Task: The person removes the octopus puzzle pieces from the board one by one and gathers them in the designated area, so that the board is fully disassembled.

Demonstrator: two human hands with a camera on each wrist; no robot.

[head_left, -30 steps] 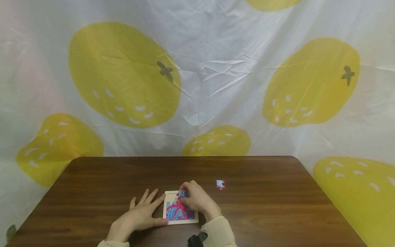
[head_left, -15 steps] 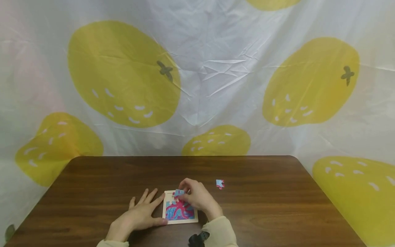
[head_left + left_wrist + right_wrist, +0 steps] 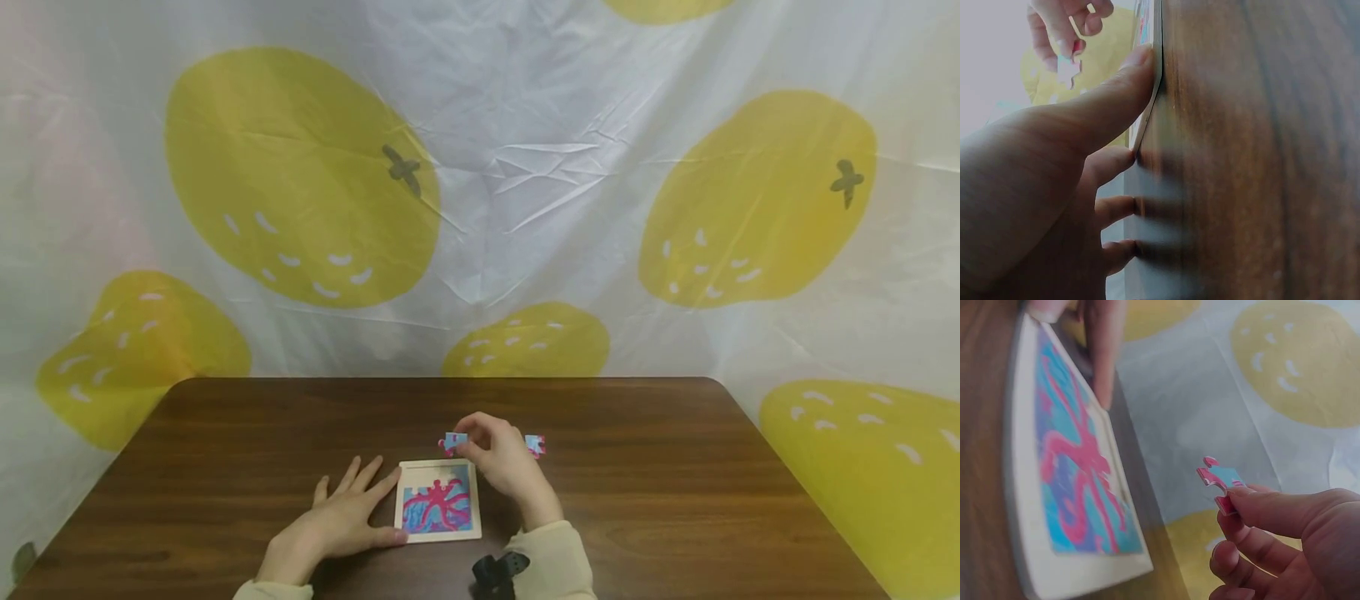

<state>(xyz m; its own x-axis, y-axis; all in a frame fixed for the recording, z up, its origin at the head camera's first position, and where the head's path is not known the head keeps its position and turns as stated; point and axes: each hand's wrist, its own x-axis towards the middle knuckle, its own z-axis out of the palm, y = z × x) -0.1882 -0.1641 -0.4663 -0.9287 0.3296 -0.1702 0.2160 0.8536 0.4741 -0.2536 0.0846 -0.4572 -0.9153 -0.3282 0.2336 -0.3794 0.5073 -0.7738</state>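
Note:
A pale-framed jigsaw puzzle (image 3: 438,510) lies on the table, its picture a pink octopus on blue. The upper left of the frame shows bare backing. My left hand (image 3: 337,521) rests spread at the frame's left side, thumb and index finger touching its edge. Above the frame's far edge, my right hand (image 3: 506,462) pinches a blue and pink puzzle piece (image 3: 1222,481) between thumb and fingers; the piece is clear of the board. Another puzzle piece (image 3: 536,445) lies on the table just beyond the right hand, partly covered by it in the head view.
The brown wooden table (image 3: 675,483) has rounded far corners. Behind it hangs a white cloth (image 3: 540,217) printed with large yellow fruit. A black strap with a small device (image 3: 498,571) is on the right wrist, over a pale sleeve.
My right hand has lifted the puzzle piece off the board's upper part and carried it away past the far edge, a little to the right. The left hand has stayed put.

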